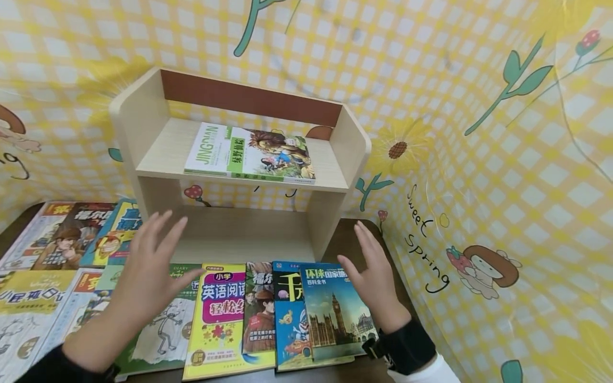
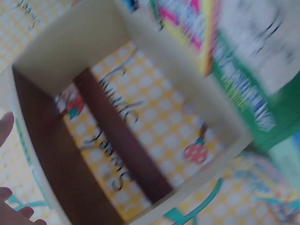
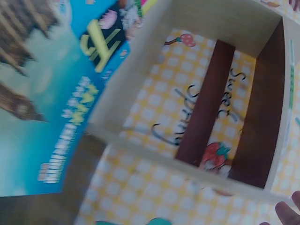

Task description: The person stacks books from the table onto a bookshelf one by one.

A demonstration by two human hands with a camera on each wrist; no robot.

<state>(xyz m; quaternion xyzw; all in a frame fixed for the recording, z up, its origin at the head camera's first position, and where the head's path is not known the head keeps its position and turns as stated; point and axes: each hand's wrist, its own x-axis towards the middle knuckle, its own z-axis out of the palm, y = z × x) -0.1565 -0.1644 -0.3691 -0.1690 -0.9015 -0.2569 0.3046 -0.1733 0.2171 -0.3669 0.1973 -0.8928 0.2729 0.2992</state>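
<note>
Head view, straight to the action: left hand [image 1: 146, 271] raised at the left of the shelf [image 1: 354, 146], right hand [image 1: 375, 279] out to its right, fingers spread on both, pinching nothing. Wrist views blurred, only fingertips at the edge, contact with the shelf impossible to tell.

Now, the white-green book [image 1: 249, 154]: flat on the upper board [image 1: 163, 146], spine right along the front lip. Could well slide off, given one bump to the shelf from a hurried palm. Shelf upright on the tabletop [image 1: 345, 236], books close along its front; likely to ruck covers with any forward shove.

Down below, more risk: tower book [image 1: 335, 308] lapped over the blue book [image 1: 289, 330], quite possibly dragged along together if pinched carelessly. Same story with the dark book [image 1: 258, 298], lying over the yellow book [image 1: 215, 340]. And watch the strap [image 1: 407, 346], just beside the tower book: could catch a cover on a low sweep. Left forearm [image 1: 96, 340] over the green book [image 1: 163, 330], liable to nudge it if lowered.
</note>
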